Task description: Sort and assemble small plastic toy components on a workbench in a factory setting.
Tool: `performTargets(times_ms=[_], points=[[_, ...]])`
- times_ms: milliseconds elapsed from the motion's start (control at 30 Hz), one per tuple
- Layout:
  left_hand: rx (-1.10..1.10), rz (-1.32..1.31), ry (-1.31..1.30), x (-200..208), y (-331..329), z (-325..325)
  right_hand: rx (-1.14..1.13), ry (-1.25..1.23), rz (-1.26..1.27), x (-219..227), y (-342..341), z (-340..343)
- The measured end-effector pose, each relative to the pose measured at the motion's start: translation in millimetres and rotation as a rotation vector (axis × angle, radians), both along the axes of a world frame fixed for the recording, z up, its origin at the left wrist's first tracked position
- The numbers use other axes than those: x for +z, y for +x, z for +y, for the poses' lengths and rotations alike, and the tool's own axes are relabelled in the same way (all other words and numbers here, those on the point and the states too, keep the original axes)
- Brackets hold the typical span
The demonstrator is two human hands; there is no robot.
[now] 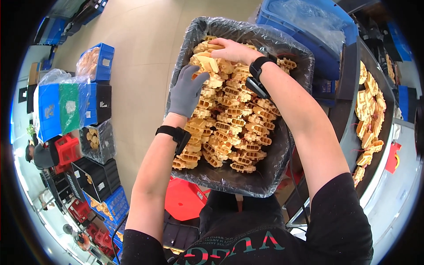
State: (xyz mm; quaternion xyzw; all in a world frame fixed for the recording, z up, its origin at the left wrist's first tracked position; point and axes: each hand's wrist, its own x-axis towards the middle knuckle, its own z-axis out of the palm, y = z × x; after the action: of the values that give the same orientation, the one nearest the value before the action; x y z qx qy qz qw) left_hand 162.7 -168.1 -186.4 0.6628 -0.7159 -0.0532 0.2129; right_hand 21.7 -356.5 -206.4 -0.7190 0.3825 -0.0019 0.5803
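Note:
A black bin (240, 184), lined with clear plastic film, stands before me. Rows of tan-yellow moulded plastic parts (234, 128), with slotted openings, are packed in it. At the far left of the bin, my left hand (185, 93), in a grey glove, curls its thumb and fingers around the edge of a plastic part (206, 64). My bare right hand (234, 51) reaches over the same cluster from the far side, its fingers bent down onto the parts. Some of its fingertips are hidden. Each wrist wears a black band with a small device.
At the right, a dark trough (349, 84) holds more yellow parts (370, 110). Behind the bin stands a blue crate (304, 35) with plastic film. Stacked blue and black crates (97, 104) line the left. A red stool (183, 198) is near my legs. People sit farther left.

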Motion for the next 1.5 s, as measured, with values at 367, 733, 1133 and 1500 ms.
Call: performTargets(times_ms=[367,733,1133,1500], points=[[0.134,-0.123,0.318,8,-18,7,0.045,-0.232,0.032,9,3,29],[0.204,-0.25,0.252,-4,-31,22,0.042,-0.19,-0.02,4,-8,37],[0.122,-0.204,0.208,-16,-23,15,-0.352,-0.828,-0.297,-46,26,67],[0.227,-0.136,0.044,-20,-58,-51,-0.534,-0.231,-0.359,-59,25,15]])
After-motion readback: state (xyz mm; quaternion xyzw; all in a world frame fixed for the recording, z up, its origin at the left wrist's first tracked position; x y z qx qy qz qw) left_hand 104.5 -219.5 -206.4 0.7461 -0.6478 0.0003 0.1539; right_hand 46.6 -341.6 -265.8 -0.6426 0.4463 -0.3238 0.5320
